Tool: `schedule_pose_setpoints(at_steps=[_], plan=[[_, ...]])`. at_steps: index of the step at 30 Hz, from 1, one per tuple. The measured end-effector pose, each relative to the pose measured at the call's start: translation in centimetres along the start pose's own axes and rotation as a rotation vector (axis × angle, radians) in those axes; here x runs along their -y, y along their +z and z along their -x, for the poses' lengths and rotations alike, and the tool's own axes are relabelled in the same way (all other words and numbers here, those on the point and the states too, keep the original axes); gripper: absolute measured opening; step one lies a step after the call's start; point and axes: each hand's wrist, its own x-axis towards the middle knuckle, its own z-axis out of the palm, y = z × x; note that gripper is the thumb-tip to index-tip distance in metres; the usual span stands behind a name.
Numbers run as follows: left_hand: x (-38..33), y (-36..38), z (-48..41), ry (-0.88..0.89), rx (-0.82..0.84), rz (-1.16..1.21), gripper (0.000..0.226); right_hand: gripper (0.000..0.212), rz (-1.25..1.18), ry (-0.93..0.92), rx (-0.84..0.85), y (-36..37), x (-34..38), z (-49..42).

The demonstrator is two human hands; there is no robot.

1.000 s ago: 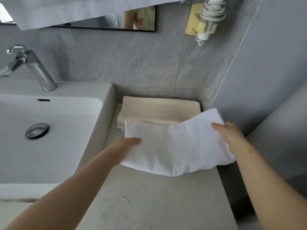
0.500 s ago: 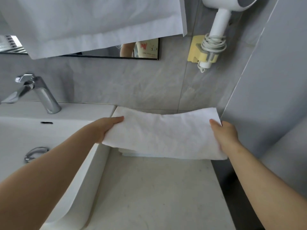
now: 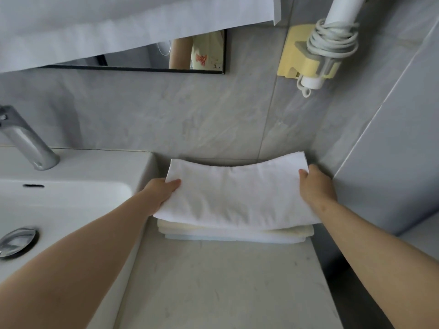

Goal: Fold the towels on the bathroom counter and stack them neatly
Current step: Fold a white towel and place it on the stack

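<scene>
Counter nearest me, pale and marbled, running up between my two forearms. Just past it sits the stack of folded towels, cream layers with a white one at the bottom, pushed back toward the wall. Over that stack I've got the white towel, folded into a wide rectangle. My left hand pinches its left edge, thumb on top and fingers tucked under. My right hand pinches the right edge the same way. The towel's near edge covers the top of the stack, and its far edge dips in the middle. I can't tell if its full weight is down. Left of me is the white sink, with the drain and the faucet. Farther up the grey tiles are the mirror and a yellow holder carrying the hair dryer and its coiled cord.
</scene>
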Motion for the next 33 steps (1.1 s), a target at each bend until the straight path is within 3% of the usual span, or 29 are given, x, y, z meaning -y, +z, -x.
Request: schedule_pose_setpoints(at_steps=[15, 22, 27, 29, 30, 32, 33], plan=[[2.6, 0.8, -3.1, 0.018, -0.092, -0.158, 0.034, 0.027, 0.063, 0.022, -0.03, 3.7, -1.9, -1.8], [2.6, 0.9, -3.4, 0.09, -0.12, -0.325, 0.026, 0.027, 0.074, 0.094, 0.039, 4.9, -3.1, -1.0], [2.6, 1.2, -2.7, 0.155, -0.259, -0.529, 0.027, 0.035, 0.046, -0.006, -0.028, 4.4, -2.2, -0.5], [2.8, 1.7, -2.1, 0.287, -0.428, -0.738, 0.029, 0.044, 0.199, -0.151, -0.1, 4.4, -0.9, 0.6], [3.0, 2.5, -1.5, 0.446, -0.512, -0.775, 0.033, 0.042, 0.207, -0.255, -0.158, 4.6, 0.0, 1.6], [3.5, 4.7, 0.2, 0.832, -0.533, -0.775, 0.039, 0.04, 0.156, -0.46, -0.173, 5.9, 1.6, 4.4], [3.8, 6.0, 1.2, 0.941, -0.463, -0.815, 0.046, 0.043, 0.185, -0.519, -0.093, 6.8, 2.3, 5.8]])
